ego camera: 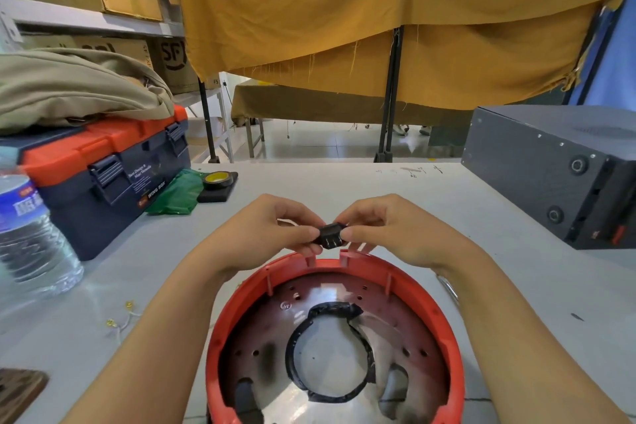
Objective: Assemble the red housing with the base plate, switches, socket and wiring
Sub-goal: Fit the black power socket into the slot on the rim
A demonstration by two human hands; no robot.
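Head view: both hands, left [272,234] and right [389,232], pinch a small black plastic switch [332,235] between fingertips. Just below their grip gapes the rim notch of the round red plastic housing [241,299]; pressing it squarely in looks next.

Two bare hands and forearms

The left hand [275,234] and right hand [392,234] wear no gloves, rings or watch. Both forearms are uncovered from wrist to the near edge of view, with no sleeve, cuff or band showing. Fingernails are short and unpainted where visible.
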